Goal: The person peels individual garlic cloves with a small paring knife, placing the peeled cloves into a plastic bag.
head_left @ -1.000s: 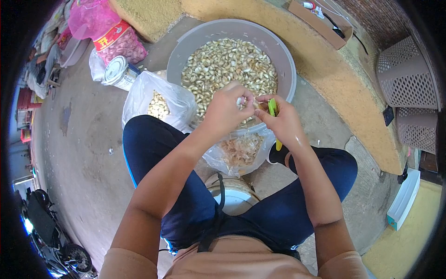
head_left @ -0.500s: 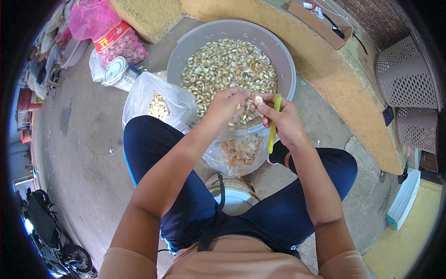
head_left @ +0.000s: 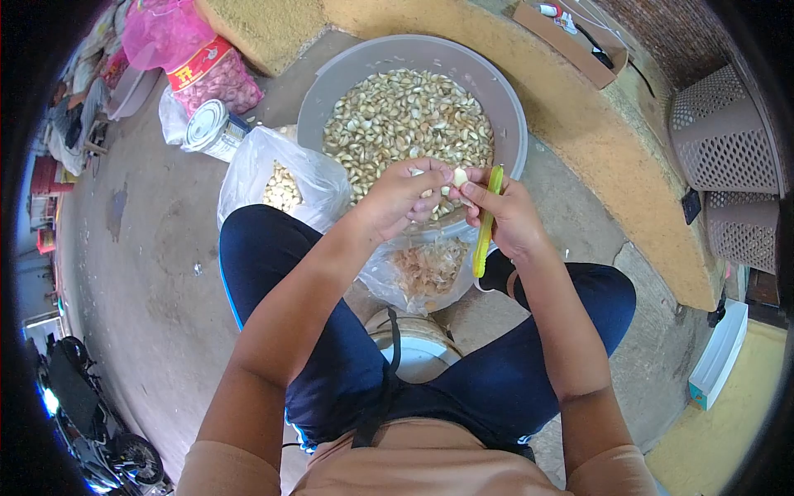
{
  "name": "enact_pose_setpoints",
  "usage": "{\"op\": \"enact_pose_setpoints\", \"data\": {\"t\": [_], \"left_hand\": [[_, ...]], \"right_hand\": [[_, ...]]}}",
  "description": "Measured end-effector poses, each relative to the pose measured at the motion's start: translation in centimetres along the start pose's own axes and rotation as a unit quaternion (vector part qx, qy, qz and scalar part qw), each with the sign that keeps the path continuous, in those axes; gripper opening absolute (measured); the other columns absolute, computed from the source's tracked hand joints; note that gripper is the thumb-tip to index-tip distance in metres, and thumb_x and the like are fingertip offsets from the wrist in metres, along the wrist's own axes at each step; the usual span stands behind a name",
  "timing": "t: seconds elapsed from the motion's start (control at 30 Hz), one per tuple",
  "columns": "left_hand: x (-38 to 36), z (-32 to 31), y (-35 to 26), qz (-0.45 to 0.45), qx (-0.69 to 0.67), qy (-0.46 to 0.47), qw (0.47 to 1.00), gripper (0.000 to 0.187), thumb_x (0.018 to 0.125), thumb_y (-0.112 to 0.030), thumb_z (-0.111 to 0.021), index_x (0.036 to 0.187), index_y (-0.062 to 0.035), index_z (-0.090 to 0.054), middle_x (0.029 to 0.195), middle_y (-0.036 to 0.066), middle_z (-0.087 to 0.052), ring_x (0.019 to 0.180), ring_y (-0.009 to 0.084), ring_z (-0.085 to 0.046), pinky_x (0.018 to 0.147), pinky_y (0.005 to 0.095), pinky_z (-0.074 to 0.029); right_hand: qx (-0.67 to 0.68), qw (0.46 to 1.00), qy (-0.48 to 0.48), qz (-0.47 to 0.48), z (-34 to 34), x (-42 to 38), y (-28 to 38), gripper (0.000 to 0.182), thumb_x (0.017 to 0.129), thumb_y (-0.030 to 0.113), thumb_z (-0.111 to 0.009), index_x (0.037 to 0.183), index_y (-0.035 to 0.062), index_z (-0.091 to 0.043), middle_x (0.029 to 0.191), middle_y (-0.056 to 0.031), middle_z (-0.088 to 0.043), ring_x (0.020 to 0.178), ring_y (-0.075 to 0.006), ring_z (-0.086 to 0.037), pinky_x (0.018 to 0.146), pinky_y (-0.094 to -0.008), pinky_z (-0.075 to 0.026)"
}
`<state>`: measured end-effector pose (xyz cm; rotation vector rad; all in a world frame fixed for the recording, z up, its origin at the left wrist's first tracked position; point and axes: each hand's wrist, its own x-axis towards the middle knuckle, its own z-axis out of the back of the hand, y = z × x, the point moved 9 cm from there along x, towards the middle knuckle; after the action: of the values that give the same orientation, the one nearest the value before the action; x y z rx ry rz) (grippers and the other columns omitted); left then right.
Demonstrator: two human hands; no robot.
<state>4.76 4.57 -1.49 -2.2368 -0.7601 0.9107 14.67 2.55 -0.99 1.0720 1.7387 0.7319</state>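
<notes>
Over the near rim of a wide grey tub [head_left: 517, 124], my two hands meet around a pale garlic clove [head_left: 460, 176]. My left hand [head_left: 401, 200] is closed, pinching at the clove's left side, with more whitish cloves showing between its curled fingers. A slim yellow cutter knife [head_left: 485, 231] is gripped in my right hand [head_left: 511, 217], whose thumb and fingertips also touch the clove. Many unpeeled garlic cloves [head_left: 405, 112] fill the tub. Below my hands, a clear plastic bag [head_left: 382, 277] contains papery brown skins [head_left: 428, 266].
Left of the tub, a white plastic bag [head_left: 318, 178] holds peeled cloves [head_left: 281, 190]. Behind it stand a paint can [head_left: 217, 132] and a pink mesh sack [head_left: 219, 83]. A yellow ledge [head_left: 579, 124] curves along the right, bearing a cardboard box [head_left: 571, 45]. Perforated baskets [head_left: 719, 124] are at far right.
My left hand has turned slightly and shifted a little down and left, so the cloves in its fingers show more. The right hand and knife have barely moved.
</notes>
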Motion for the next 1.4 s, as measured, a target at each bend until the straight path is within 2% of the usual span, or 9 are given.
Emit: {"op": "enact_pose_setpoints", "data": {"t": [0.23,0.43,0.6,0.7,0.8,1.0,1.13,1.33,1.4], "left_hand": [[0.3,0.2,0.7,0.015,-0.013,0.008,1.0,0.007,0.084,-0.012,-0.05,0.081,-0.0059,-0.051,0.065,-0.002,-0.044,0.044,0.0016,-0.033,0.036,0.0154,-0.021],[0.3,1.1,1.2,0.031,0.012,-0.041,0.999,0.008,0.083,-0.013,-0.053,0.082,-0.0061,-0.051,0.063,-0.003,-0.044,0.043,0.0022,-0.033,0.036,0.0165,-0.021],[-0.2,2.5,-1.8,-0.072,0.245,-0.149,0.955,0.019,0.08,-0.019,-0.06,0.091,-0.0043,-0.058,0.065,0.0,-0.052,0.05,0.0046,-0.044,0.043,0.0183,-0.034],[-0.7,1.1,-4.2,-0.238,0.402,-0.135,0.874,0.025,0.077,-0.021,-0.064,0.094,-0.0033,-0.062,0.077,0.004,-0.06,0.066,0.0092,-0.054,0.061,0.0216,-0.043],[-0.4,0.3,-3.2,-0.155,0.449,-0.101,0.874,0.024,0.075,-0.019,-0.066,0.092,-0.0023,-0.063,0.088,0.006,-0.062,0.079,0.0119,-0.056,0.076,0.0238,-0.043],[-0.3,0.8,-3.0,-0.12,0.423,-0.112,0.891,0.026,0.072,-0.016,-0.069,0.094,-0.003,-0.063,0.081,0.003,-0.061,0.075,0.0089,-0.054,0.071,0.0233,-0.044],[0.0,0.5,-2.5,-0.141,0.412,-0.085,0.896,0.023,0.075,-0.017,-0.066,0.093,-0.0039,-0.062,0.075,0.002,-0.059,0.059,0.0049,-0.05,0.052,0.0194,-0.039],[0.3,2.7,0.8,0.004,0.158,-0.114,0.981,0.016,0.081,-0.017,-0.059,0.085,-0.0021,-0.057,0.064,-0.001,-0.051,0.04,0.0025,-0.034,0.035,0.0184,-0.023],[0.7,3.5,2.3,0.036,0.088,-0.113,0.989,0.015,0.082,-0.017,-0.057,0.084,-0.002,-0.055,0.066,0.0,-0.051,0.04,0.0035,-0.033,0.034,0.0187,-0.023]], "right_hand": [[0.214,0.972,0.097,-0.017,-1.4,0.3,-1.4,0.018,0.081,0.011,-0.058,0.097,0.0035,-0.053,0.078,-0.0023,-0.055,0.061,-0.0063,-0.044,0.052,-0.0211,-0.037],[0.258,0.959,0.112,-0.033,-1.6,0.4,-1.7,0.018,0.082,0.009,-0.055,0.099,0.0032,-0.052,0.074,-0.0011,-0.052,0.059,-0.0069,-0.044,0.051,-0.021,-0.036],[-0.014,0.999,-0.029,-0.003,0.5,0.5,-0.6,0.021,0.082,0.008,-0.053,0.102,0.0012,-0.054,0.071,-0.0014,-0.053,0.057,-0.0061,-0.044,0.05,-0.0212,-0.036],[-0.158,0.986,-0.052,0.018,0.5,0.1,0.4,0.02,0.082,0.009,-0.053,0.1,0.0011,-0.056,0.071,-0.0018,-0.054,0.059,-0.0049,-0.044,0.051,-0.0209,-0.036],[-0.272,0.957,-0.068,0.07,-0.2,-0.4,1.8,0.019,0.082,0.01,-0.053,0.099,0.0013,-0.057,0.071,-0.0012,-0.055,0.058,-0.0043,-0.044,0.051,-0.0204,-0.035],[-0.193,0.98,-0.044,0.034,0.6,0.1,0.4,0.02,0.082,0.011,-0.054,0.1,0.0023,-0.055,0.073,-0.0007,-0.056,0.055,-0.0044,-0.043,0.05,-0.0201,-0.035],[-0.153,0.987,-0.049,0.014,0.6,0.1,0.2,0.023,0.082,0.012,-0.056,0.103,0.0034,-0.052,0.071,0.0004,-0.054,0.055,-0.0042,-0.043,0.049,-0.02,-0.035],[-0.227,0.97,-0.064,0.053,0.6,0.2,1.0,0.031,0.076,0.018,-0.064,0.1,0.0019,-0.054,0.071,-0.0022,-0.057,0.058,-0.0089,-0.049,0.052,-0.0236,-0.039],[-0.39,0.914,-0.077,0.078,0.2,-0.1,1.8,0.031,0.075,0.017,-0.065,0.099,0.0011,-0.055,0.072,-0.0009,-0.055,0.06,-0.0083,-0.049,0.053,-0.0225,-0.04]]}}
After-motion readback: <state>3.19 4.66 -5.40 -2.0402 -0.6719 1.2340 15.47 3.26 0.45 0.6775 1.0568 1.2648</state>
